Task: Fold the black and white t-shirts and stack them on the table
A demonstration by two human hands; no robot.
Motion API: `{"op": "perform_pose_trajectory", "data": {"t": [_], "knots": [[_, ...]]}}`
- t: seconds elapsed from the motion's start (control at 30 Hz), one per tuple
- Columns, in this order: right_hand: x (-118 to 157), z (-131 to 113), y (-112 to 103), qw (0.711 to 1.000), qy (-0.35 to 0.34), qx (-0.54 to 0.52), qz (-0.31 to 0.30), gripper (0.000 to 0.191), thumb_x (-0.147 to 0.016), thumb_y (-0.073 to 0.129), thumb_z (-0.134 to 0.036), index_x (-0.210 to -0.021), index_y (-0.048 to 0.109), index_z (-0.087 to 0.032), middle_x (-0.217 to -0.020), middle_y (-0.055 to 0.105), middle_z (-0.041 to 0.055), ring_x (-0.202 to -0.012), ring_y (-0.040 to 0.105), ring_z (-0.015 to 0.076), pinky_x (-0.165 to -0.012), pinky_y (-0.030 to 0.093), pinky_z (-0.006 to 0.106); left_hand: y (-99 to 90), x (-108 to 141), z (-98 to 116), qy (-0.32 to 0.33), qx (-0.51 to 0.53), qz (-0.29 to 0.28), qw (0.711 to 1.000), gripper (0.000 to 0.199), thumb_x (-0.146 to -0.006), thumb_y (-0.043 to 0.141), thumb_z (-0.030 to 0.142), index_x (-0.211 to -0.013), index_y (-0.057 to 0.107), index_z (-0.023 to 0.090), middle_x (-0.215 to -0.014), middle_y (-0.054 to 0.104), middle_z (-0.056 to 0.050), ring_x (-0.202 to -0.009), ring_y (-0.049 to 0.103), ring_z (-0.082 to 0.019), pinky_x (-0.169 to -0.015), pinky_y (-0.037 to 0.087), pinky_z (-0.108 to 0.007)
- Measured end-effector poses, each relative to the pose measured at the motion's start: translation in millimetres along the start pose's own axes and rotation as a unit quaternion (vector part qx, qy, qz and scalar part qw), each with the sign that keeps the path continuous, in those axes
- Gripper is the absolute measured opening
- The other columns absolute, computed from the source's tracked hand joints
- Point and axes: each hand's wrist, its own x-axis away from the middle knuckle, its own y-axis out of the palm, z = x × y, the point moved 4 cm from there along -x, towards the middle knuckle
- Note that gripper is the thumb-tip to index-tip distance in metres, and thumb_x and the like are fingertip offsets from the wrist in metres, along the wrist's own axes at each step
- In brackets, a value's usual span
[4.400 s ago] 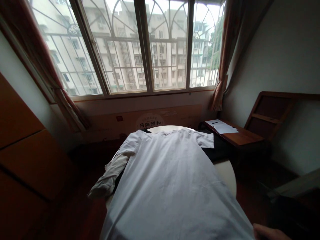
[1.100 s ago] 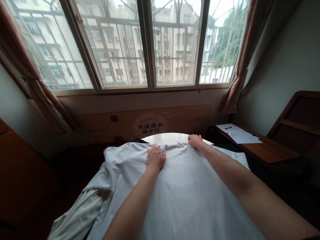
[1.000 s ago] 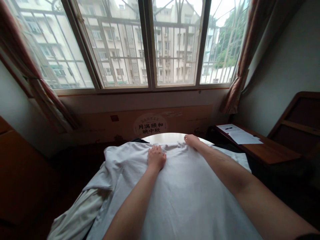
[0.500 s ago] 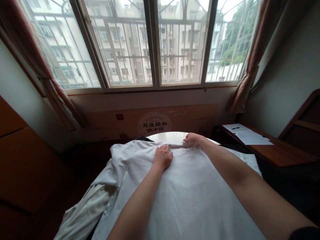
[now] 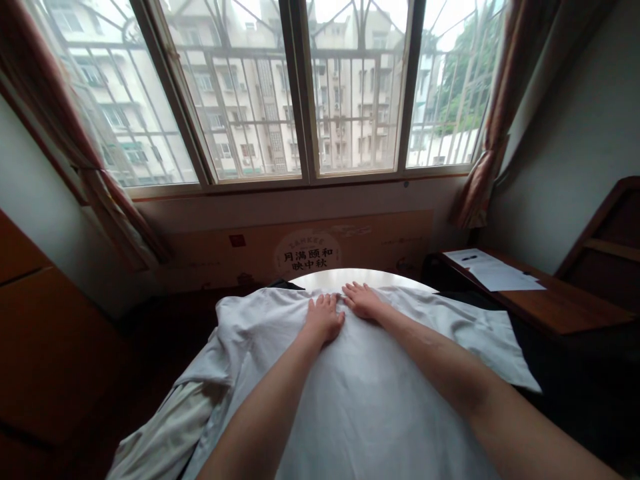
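A white shirt (image 5: 350, 400) lies spread out before me, its top edge near the far rim of a white round surface (image 5: 320, 278). My left hand (image 5: 325, 319) rests palm down on the cloth near that edge, fingers apart. Just to its right, my right hand (image 5: 363, 301) lies flat on the shirt, fingers spread and pointing up and left. Neither hand grips the fabric. A sleeve (image 5: 510, 340) of the shirt extends to the right. At the left, a cream-coloured cloth (image 5: 167, 427) hangs beside the shirt.
A wooden table (image 5: 575, 303) with white papers (image 5: 505, 272) stands at the right, beside a dark wooden chair back (image 5: 610, 247). A printed panel (image 5: 240, 260) is under the barred window. An orange-brown cabinet (image 5: 45, 333) stands at the left.
My right hand has let go of the shirt's top edge, moved left and spread flat beside my left hand. The right sleeve now lies spread further out. The view has shifted slightly.
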Motion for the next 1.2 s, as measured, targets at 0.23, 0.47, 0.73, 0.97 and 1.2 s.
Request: {"op": "perform_pose_trajectory", "data": {"t": [0.23, 0.47, 0.73, 0.97, 1.2], "knots": [[11.2, -1.6, -18.0, 0.99, 0.021, -0.012, 0.136, 0.045, -0.095, 0.043, -0.019, -0.136, 0.061, -0.013, -0.142, 0.059, 0.0133, -0.133, 0.05, 0.0232, -0.118, 0.027, 0.036, -6.7, -22.6, 3.2, -0.01, 0.012, 0.039, 0.999, 0.041, -0.088, 0.048, 0.025, -0.125, 0.062, 0.017, -0.122, 0.067, -0.013, -0.116, 0.06, -0.026, -0.104, 0.043, -0.04], [11.1, -4.5, -14.0, 0.994, -0.01, -0.013, 0.113, 0.031, -0.095, 0.048, -0.024, -0.112, 0.073, -0.018, -0.12, 0.071, 0.0076, -0.113, 0.061, 0.0211, -0.101, 0.041, 0.028, 6.8, -34.9, -7.1, -0.039, 0.024, 0.003, 0.999, 0.047, -0.09, 0.045, 0.038, -0.132, 0.057, 0.022, -0.142, 0.059, -0.012, -0.133, 0.051, -0.028, -0.118, 0.028, -0.055], [12.0, -7.4, -14.9, 0.995, -0.02, 0.01, 0.092, 0.033, -0.1, 0.044, -0.026, -0.118, 0.07, -0.018, -0.127, 0.068, 0.0091, -0.117, 0.06, 0.0215, -0.106, 0.037, 0.031, 19.3, -36.2, -10.9, -0.033, 0.013, -0.047, 0.998, 0.066, -0.098, 0.03, 0.054, -0.153, 0.037, 0.018, -0.164, 0.031, -0.014, -0.152, 0.025, -0.03, -0.122, 0.016, -0.06], [25.1, 0.0, -61.9, 0.99, -0.018, 0.017, 0.142, 0.046, -0.096, 0.05, -0.025, -0.141, 0.057, -0.021, -0.14, 0.061, 0.0088, -0.126, 0.056, 0.0232, -0.118, 0.025, 0.04, 15.6, -36.1, -10.5, -0.032, 0.013, -0.04, 0.999, 0.066, -0.099, 0.03, 0.051, -0.155, 0.035, 0.016, -0.164, 0.029, -0.016, -0.153, 0.025, -0.03, -0.122, 0.016, -0.061], [134.8, 143.9, -149.7, 0.952, 0.277, -0.002, 0.13, 0.045, -0.094, 0.054, -0.03, -0.138, 0.062, -0.025, -0.135, 0.066, 0.0081, -0.123, 0.06, 0.025, -0.101, 0.042, 0.029, 9.7, -33.0, -9.2, -0.037, -0.001, -0.002, 0.999, 0.068, -0.098, 0.033, 0.048, -0.156, 0.031, 0.011, -0.163, 0.03, -0.018, -0.152, 0.025, -0.031, -0.122, 0.02, -0.057]]}}
